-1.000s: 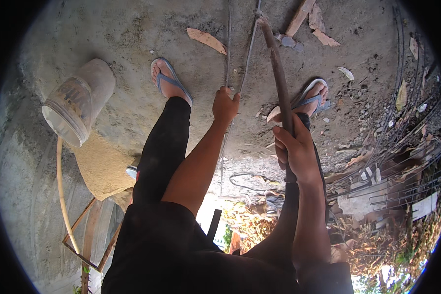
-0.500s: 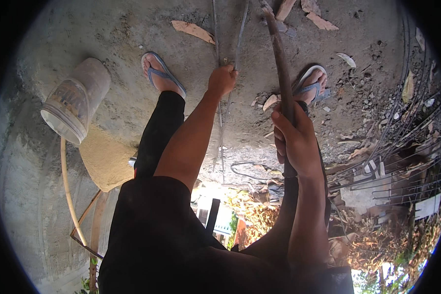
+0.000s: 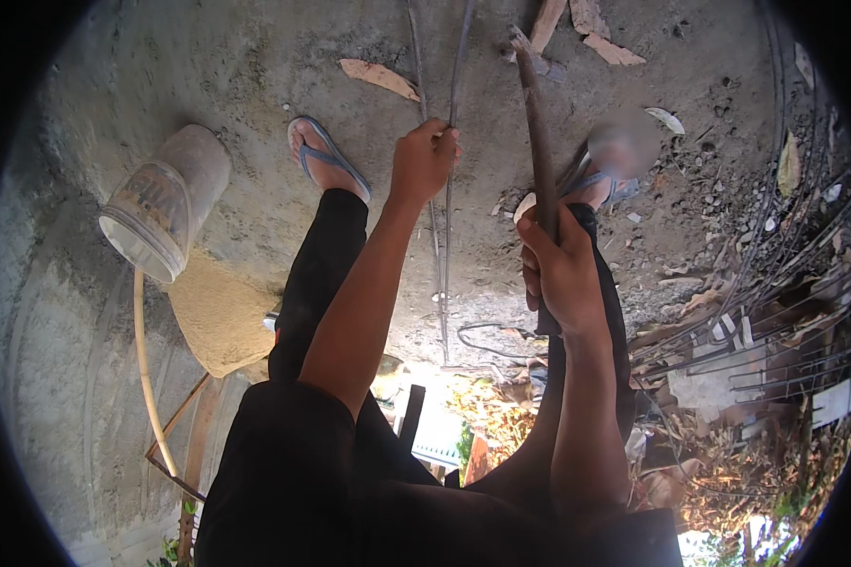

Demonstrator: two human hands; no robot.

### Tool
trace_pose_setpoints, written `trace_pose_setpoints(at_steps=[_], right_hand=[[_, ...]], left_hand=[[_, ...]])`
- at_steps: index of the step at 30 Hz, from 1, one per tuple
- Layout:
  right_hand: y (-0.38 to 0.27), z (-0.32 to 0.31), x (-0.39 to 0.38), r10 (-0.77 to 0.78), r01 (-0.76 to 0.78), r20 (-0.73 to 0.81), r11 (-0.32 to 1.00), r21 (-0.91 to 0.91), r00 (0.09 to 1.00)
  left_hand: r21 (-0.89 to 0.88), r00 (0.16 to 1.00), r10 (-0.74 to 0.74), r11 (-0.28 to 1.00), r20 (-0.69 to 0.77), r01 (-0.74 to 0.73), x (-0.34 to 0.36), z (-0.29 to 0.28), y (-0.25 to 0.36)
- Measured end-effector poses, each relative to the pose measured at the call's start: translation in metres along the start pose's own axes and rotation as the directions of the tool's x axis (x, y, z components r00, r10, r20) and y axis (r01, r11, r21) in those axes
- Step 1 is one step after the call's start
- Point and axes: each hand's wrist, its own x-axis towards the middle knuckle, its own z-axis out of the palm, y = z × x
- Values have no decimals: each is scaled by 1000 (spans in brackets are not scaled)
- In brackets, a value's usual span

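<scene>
My left hand (image 3: 424, 163) is closed round a thin metal rod (image 3: 460, 57), its thumb and fingers pressed together at the rod. A second thin rod (image 3: 416, 42) runs beside it, passing behind the hand; whether the fingers touch it too, I cannot tell. In my right hand (image 3: 567, 269) is a long dark brown bar (image 3: 536, 123), slightly tilted, its worn far end pointing away from me. The fist hides part of the bar, and a short end shows below it. Both hands are between my feet, above the ground.
A dirty whitish bucket (image 3: 165, 203) lies on its side at the left, near a sand pile (image 3: 219, 317). Wood scraps (image 3: 378, 77) are scattered on the rough ground. Several bent metal rods (image 3: 775, 369) lie among dry leaves and rubble at the right. Sandals (image 3: 329, 156) are on my feet.
The far end of the bar has come down, nearer to me. My left hand stays closed on the rod, its wrist turned slightly, and the two rods stand closer together below it.
</scene>
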Motion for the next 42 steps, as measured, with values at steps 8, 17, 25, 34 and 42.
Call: trace_pose_setpoints(at_steps=[8, 17, 25, 34, 42], right_hand=[[2, -11, -6, -4, 6, -52, 1000, 31, 999], [-9, -13, -5, 57, -45, -109, 993, 108, 992], [-17, -14, -6, 17, -3, -107, 992, 125, 994], [-16, -10, -10, 56, -53, -38, 995, 84, 998], [-6, -9, -10, -26, 33, -77, 996, 80, 997]], left_hand=[[221, 995, -99, 970, -23, 101, 13, 8, -58], [106, 990, -141, 984, -10, 141, 11, 103, -56], [354, 933, -281, 868, -227, 348, 59, 132, -3], [394, 968, -38, 909, -250, 137, 52, 131, -14], [-50, 991, -23, 999, -130, 17, -10, 95, -21]])
